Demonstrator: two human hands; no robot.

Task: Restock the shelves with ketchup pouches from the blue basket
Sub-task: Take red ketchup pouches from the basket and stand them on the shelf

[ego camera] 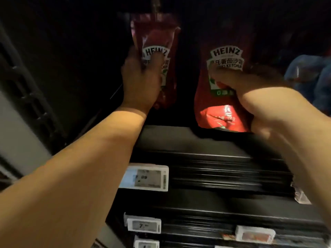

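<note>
Two red Heinz ketchup pouches stand upright in a dark shelf bay. My left hand (141, 77) grips the left pouch (155, 38) around its middle, thumb across the white label. The right pouch (225, 111) sits nearer the shelf's front, its base lit. My right hand (238, 83) holds it from the right side, fingers curled over the lower label. Both pouches are over the black shelf board (172, 138). The blue basket is out of view.
The shelf's black front rail carries a white price tag (145, 177). Lower rails hold more tags (144, 225) and a small red-and-white label (255, 235). Blue packages (308, 74) sit at the right of the same bay. A dark upright frame (32, 97) borders the left.
</note>
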